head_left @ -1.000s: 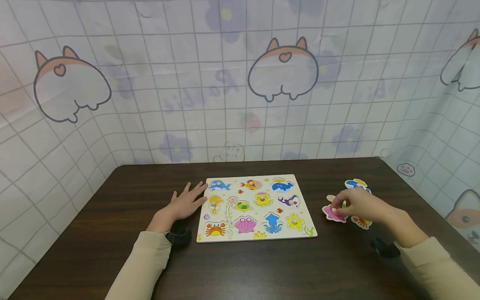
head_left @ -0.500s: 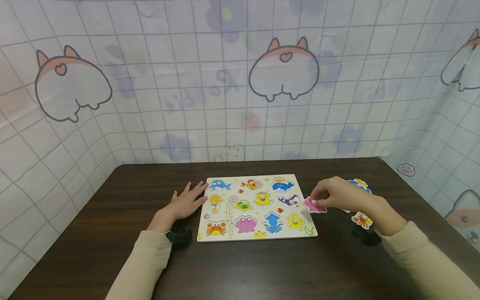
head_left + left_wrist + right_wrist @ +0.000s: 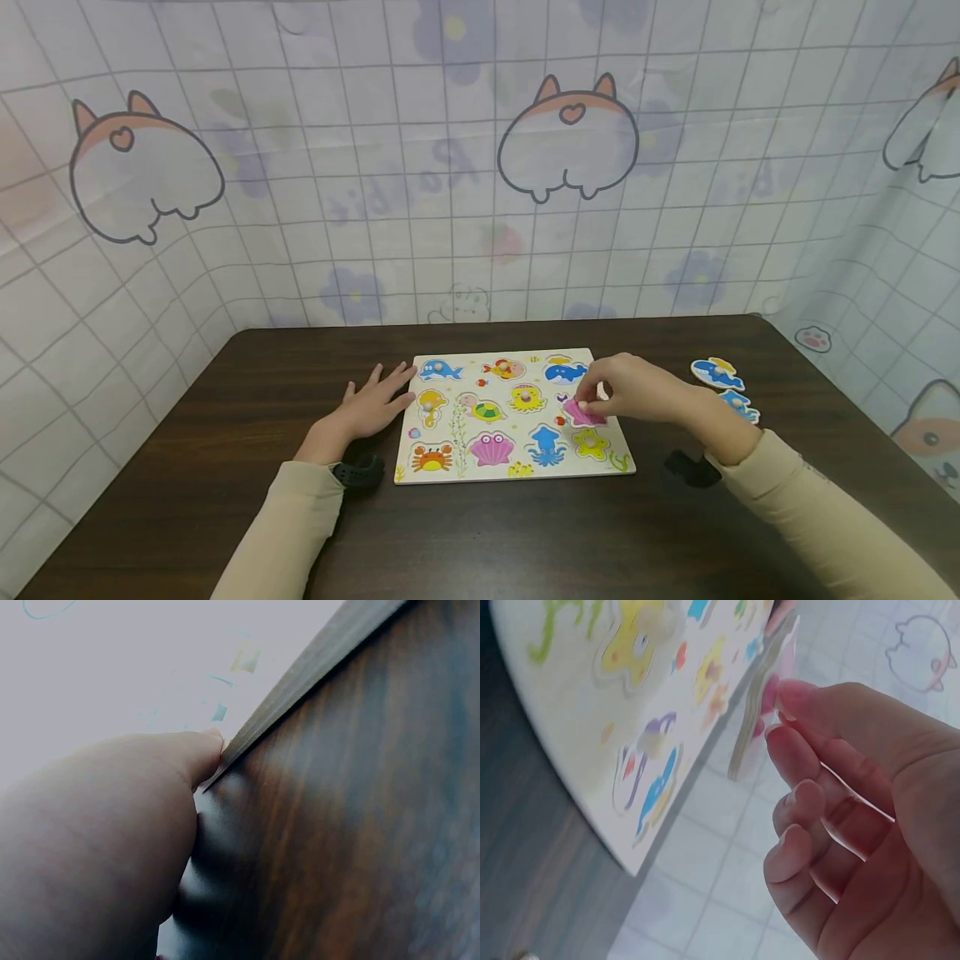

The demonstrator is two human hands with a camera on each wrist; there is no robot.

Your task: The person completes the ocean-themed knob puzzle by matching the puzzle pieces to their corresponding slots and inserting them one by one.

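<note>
**Pink shell piece now over the puzzle board**

The pink shell piece (image 3: 577, 414) has crossed from the counter (image 3: 487, 542) to above the right part of the puzzle board (image 3: 513, 423); it looks carried, not yet set down. The right hand (image 3: 637, 392) pinches it, and the left hand (image 3: 371, 411) rests, fingers spread, at the board's left edge. The purple whale picture (image 3: 649, 754) is mostly hidden in the head view. Rightward lie a blue whale piece (image 3: 712, 375) and another blue piece (image 3: 738, 404), perhaps a squid.
</note>
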